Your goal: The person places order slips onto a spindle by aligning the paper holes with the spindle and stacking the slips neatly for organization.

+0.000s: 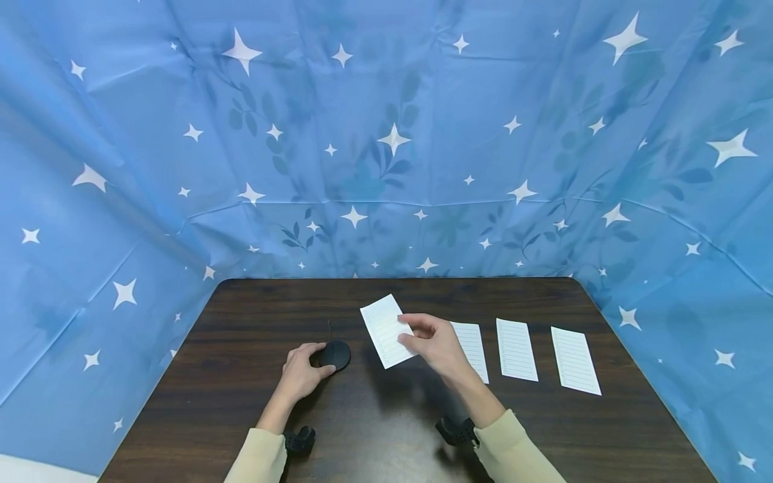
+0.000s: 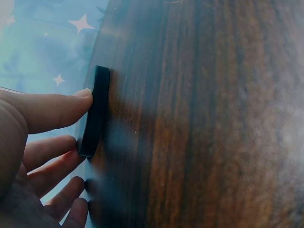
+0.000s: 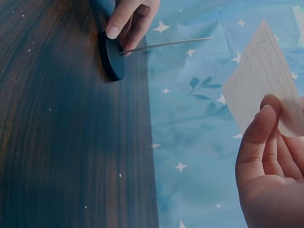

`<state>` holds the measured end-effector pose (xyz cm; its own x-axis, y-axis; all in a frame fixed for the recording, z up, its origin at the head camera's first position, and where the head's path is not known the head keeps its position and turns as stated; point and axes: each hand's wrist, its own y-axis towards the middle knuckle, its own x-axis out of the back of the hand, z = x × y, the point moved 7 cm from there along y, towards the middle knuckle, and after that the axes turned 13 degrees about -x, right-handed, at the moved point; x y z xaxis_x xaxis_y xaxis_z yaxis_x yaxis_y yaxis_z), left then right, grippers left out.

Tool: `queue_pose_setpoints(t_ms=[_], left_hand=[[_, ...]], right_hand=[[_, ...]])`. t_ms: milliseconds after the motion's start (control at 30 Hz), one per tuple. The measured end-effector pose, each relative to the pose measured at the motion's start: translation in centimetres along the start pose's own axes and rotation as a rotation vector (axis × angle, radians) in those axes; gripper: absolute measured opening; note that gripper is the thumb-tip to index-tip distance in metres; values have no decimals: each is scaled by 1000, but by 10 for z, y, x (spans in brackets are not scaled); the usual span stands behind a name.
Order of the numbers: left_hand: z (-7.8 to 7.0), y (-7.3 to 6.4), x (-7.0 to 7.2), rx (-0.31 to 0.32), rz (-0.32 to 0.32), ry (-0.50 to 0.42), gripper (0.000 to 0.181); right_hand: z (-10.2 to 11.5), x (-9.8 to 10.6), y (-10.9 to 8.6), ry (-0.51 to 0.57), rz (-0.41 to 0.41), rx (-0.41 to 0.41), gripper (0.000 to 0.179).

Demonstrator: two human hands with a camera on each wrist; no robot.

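Observation:
A receipt spike with a round black base point(image 1: 335, 355) stands on the table, and its thin metal spike point(image 3: 171, 44) points up in the right wrist view. My left hand point(image 1: 302, 372) grips the edge of this base; the thumb point(image 2: 61, 109) lies against one side in the left wrist view. Between thumb and fingers, my right hand point(image 1: 437, 345) pinches a printed paper slip point(image 1: 384, 330) by its right edge. That slip is tilted and held above the table, to the right of the spike. Lines and a row of small boxes show on it in the right wrist view.
Three more lined slips lie on the right side of the dark wooden table point(image 1: 241, 416): a partly covered slip point(image 1: 472, 345) behind my right hand, a middle slip point(image 1: 517, 350) and a far-right slip point(image 1: 576, 360). A blue starry curtain point(image 1: 386, 168) hangs behind the table.

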<state>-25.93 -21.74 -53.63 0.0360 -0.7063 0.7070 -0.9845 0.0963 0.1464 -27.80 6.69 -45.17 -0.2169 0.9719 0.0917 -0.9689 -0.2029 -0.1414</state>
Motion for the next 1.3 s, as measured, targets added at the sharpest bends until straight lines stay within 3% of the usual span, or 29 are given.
queue_pose_setpoints(t_ms=[967,1300], left_hand=[[0,1,0,-7,-5,4,53],[0,1,3,21,-21,-39,50]], right_hand=[[14,-23,2,-14,80,21,36],[17,-32,3,-2,124,33,38]])
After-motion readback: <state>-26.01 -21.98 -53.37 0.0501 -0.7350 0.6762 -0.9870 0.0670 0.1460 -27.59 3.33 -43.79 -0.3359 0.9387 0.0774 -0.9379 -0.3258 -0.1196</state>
